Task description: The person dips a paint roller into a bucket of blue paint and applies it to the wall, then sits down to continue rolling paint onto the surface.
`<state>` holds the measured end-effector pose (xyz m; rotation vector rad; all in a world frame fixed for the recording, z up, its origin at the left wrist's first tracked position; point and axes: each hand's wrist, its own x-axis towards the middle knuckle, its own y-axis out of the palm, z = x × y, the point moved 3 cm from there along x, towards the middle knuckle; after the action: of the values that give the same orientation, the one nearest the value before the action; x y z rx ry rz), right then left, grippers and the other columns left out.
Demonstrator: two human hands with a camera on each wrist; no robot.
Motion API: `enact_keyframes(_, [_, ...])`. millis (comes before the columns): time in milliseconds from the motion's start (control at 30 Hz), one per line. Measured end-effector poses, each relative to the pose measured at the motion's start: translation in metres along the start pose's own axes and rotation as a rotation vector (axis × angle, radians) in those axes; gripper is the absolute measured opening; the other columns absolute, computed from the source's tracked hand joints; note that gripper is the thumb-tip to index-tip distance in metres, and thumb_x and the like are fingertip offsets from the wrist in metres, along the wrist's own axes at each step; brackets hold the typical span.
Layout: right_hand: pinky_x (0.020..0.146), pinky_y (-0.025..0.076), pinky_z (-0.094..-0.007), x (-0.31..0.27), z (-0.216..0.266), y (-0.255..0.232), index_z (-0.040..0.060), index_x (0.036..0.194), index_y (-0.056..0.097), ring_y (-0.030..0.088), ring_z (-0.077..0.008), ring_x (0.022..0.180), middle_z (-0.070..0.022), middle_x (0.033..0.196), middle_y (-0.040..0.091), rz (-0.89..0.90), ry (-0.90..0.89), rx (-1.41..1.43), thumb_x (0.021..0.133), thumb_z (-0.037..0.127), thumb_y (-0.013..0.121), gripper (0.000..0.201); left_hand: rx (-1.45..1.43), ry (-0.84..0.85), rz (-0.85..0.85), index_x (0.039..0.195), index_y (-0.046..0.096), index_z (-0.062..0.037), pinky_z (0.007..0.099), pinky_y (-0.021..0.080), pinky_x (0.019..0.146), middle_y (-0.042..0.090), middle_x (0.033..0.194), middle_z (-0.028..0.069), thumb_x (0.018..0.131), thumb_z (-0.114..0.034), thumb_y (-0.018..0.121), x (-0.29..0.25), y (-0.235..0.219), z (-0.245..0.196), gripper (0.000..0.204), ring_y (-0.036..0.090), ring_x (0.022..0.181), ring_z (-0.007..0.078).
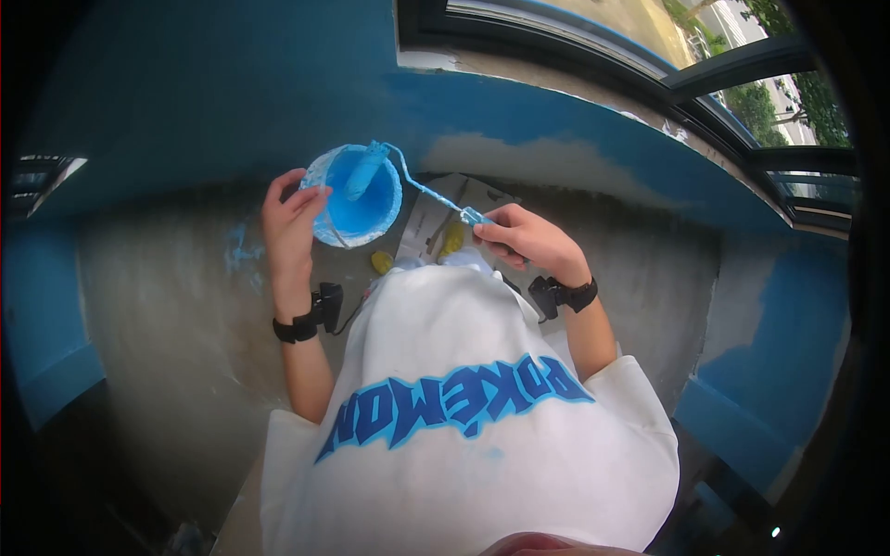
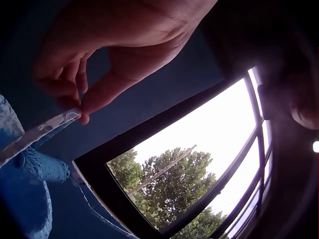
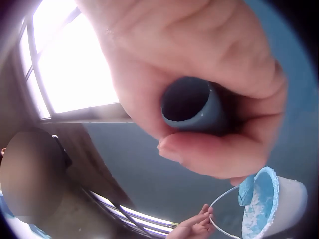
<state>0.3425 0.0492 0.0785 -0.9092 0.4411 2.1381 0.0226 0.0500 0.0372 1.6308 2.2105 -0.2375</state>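
My left hand (image 1: 289, 222) pinches the bail handle (image 2: 42, 133) of a white paint bucket (image 1: 397, 215) between thumb and fingertips. The bucket hangs tilted, its opening facing up, with light blue paint coating the inside and crusted on the rim. A small paint roller (image 1: 367, 170) lies at the bucket's mouth, its sleeve covered in blue paint. From the sleeve a bent, paint-smeared wire frame (image 1: 428, 191) runs to the grip. My right hand (image 1: 538, 241) holds that blue grip, its fingers wrapped around it; the hollow end (image 3: 212, 117) shows in the right wrist view.
A partly blue wall (image 1: 278, 83) stands ahead, with a bare grey patch below the dark-framed window (image 1: 603, 46) at upper right. Paint smears mark the concrete floor (image 1: 185, 306) at left. Cardboard (image 1: 422, 222) lies by the yellow-toed shoes (image 1: 452, 238).
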Motion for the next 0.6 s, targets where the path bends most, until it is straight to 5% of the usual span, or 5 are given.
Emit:
enact_keyframes(300, [0.069,0.054,-0.0320,0.021,0.050,0.031,-0.0062,0.090,0.069,0.069,-0.0229,0.063,-0.0170,0.075,0.070,-0.177,0.177,-0.385,0.100,0.048,0.047,0.059,0.024,-0.016,0.182,0.130,0.047,0.0003,0.0282,0.049,0.091,0.069,0.101,0.0146,0.086,0.006,0.065,-0.009,0.011,-0.037,0.048,0.065,0.099,0.0167])
enact_keyframes(433, [0.081,0.053,-0.0365,-0.075,0.103,0.024,-0.0030,0.109,0.066,0.068,-0.0308,0.090,-0.0202,0.103,0.069,-0.667,-0.753,-0.473,0.096,0.024,0.060,0.030,0.035,-0.042,0.164,0.131,0.046,0.0002,0.0282,0.049,0.090,0.069,0.100,0.0142,0.086,0.005,0.066,-0.008,0.011,-0.040,0.049,0.065,0.099,0.0167])
enact_keyframes(533, [0.079,0.051,-0.0282,-0.183,0.118,0.055,0.0055,0.105,0.068,0.064,-0.0240,0.089,-0.0099,0.107,0.065,-0.783,-1.578,0.006,0.090,0.018,0.061,0.021,0.052,-0.046,0.167,0.131,0.046,0.0002,0.0282,0.050,0.088,0.069,0.102,0.0148,0.085,0.004,0.067,-0.002,0.011,-0.034,0.051,0.065,0.099,0.0169])
enact_keyframes(567, [0.067,0.046,-0.0236,-0.213,0.120,0.056,0.0083,0.100,0.070,0.060,-0.0168,0.081,-0.0027,0.102,0.062,-0.541,-2.144,0.232,0.086,0.022,0.061,0.021,0.065,-0.040,0.157,0.131,0.045,0.0004,0.0282,0.049,0.087,0.069,0.102,0.0151,0.085,0.004,0.068,0.000,0.012,-0.032,0.051,0.064,0.099,0.0171])
enact_keyframes(600, [0.103,0.048,-0.0371,-0.230,0.135,0.061,0.0077,0.126,0.060,0.043,-0.0262,0.130,-0.0096,0.133,0.052,-0.226,-2.010,-0.122,0.100,0.006,0.048,0.028,0.079,-0.039,0.151,0.131,0.045,0.0006,0.0282,0.049,0.087,0.069,0.103,0.0155,0.085,0.004,0.068,0.000,0.013,-0.028,0.051,0.064,0.099,0.0172])
